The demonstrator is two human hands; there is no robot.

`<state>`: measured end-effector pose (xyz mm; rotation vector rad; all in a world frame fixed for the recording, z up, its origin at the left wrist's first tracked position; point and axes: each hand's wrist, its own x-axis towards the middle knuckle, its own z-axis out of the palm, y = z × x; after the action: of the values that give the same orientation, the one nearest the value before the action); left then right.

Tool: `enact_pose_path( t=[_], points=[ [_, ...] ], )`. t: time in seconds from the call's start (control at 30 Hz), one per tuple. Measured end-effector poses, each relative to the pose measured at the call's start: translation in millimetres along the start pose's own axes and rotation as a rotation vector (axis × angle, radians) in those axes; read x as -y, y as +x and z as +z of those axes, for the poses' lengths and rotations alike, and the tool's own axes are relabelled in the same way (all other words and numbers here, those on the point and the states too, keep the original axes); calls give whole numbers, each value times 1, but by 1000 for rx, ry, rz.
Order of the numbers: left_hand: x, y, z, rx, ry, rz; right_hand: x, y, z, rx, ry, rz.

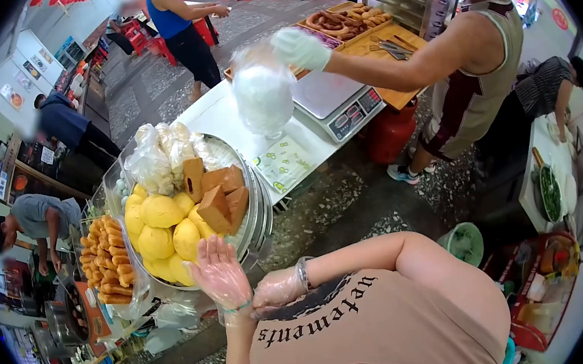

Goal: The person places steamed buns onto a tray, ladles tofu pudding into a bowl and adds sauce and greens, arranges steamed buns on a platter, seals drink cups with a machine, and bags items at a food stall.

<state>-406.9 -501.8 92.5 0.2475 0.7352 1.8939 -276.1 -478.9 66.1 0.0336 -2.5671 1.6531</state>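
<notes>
A person's left hand (220, 275) was held up flat and released, fingers spread and holding nothing, in a thin plastic glove (210, 262). The right hand (276, 289), also gloved and with a watch (304, 274) at the wrist, was clenched at the glove's cuff by the left wrist, apparently pinching the film, though the grip itself was hard to make out.

Just beyond the raised palm stood a round metal tray (258, 209) piled with yellow buns (160, 225), brown cake blocks (218, 199) and bagged white rolls (157, 155). Fried dough sticks (108, 260) lay stacked beside it to the left.

Across the white bench (220, 115), a co-worker's gloved hand (300, 48) held up a clear bag (263, 94) near a weighing scale (340, 101). Behind it a wooden tray (380, 42) carried more fried goods. Other people worked farther back.

By the look of it, the step in hand was seating the glove on the left hand, with the food not yet touched. A next move would call for the cuff to be drawn snug and let go, freeing both hands to reach the short way to the buns without tearing the thin film.
</notes>
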Motion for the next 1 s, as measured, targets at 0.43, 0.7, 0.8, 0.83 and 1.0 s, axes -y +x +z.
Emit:
enact_pose_path(
  t=[0.43,0.7,0.8,0.83,1.0],
  points=[
    [63,-8,-14,-40,263,-142,-38,-54,-28,190,-418,310],
    [2,-24,-76,-191,374,85,-51,-4,-17,-398,-336,43],
    [-26,-19,-93,-164,460,148,-26,25,-24,-299,-74,98],
    [-35,-17,-94,-124,513,144,-23,37,-18,-382,32,26],
    [-97,-5,-112,346,653,-330,-21,112,4,-243,463,9]
  ],
)
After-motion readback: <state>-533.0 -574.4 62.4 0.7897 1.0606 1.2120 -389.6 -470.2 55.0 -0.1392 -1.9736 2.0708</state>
